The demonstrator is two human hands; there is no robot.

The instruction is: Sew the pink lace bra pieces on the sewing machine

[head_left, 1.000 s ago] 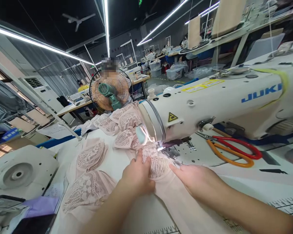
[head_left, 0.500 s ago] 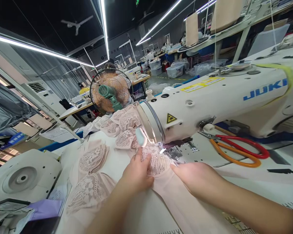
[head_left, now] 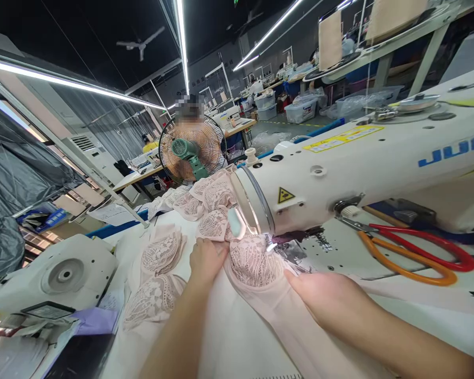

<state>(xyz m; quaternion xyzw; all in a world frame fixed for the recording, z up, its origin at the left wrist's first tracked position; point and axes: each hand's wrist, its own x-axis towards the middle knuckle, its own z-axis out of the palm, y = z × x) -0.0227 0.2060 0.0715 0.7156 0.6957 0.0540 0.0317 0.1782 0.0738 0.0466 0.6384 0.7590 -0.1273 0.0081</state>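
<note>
A pale pink lace bra piece (head_left: 255, 263) lies under the lit needle area of the white sewing machine (head_left: 312, 173). My left hand (head_left: 206, 259) is closed on the garment's upper left edge, thumb against the fabric beside the lace cup. On the right edge, my right hand (head_left: 324, 295) grips the garment between thumb and hidden fingers, just below the needle area. A long pink band hangs from the cup toward the front. More lace cups (head_left: 158, 250) lie left of my left arm, and others (head_left: 213, 195) are piled behind the machine head.
Scissors with red and orange handles (head_left: 411, 252) lie right of the needle area. A second machine (head_left: 67, 273) stands at the left, with a dark device (head_left: 79, 358) in front. Beyond the table are a fan (head_left: 193, 150) and a person behind it.
My left hand has moved left and off the cup's face to its upper edge, so more of the cup shows. The view has shifted, and a person's head now shows behind the fan.
</note>
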